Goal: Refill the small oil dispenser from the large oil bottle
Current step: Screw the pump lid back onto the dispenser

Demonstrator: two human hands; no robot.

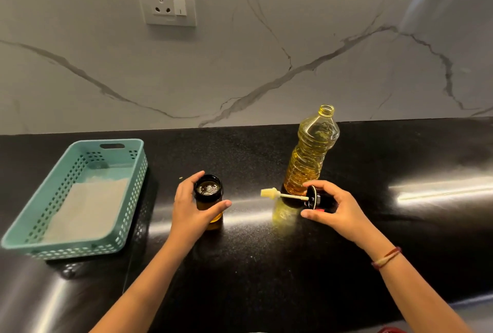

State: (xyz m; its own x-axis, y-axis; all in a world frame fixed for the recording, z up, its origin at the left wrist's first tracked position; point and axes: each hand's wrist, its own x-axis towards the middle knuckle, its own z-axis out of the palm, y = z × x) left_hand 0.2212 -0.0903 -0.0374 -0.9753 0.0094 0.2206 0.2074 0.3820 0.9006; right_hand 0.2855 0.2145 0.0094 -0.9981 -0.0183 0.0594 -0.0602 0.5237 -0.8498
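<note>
While upright, dispenser (209,191) in left hand (190,208).

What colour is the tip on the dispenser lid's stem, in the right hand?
Pale yellow tip, on the black dispenser lid; head view shows it best.

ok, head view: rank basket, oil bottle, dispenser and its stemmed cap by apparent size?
1. teal basket
2. large oil bottle
3-4. small oil dispenser and stemmed cap: too close to rank; left hand covers part of the dispenser.
</note>
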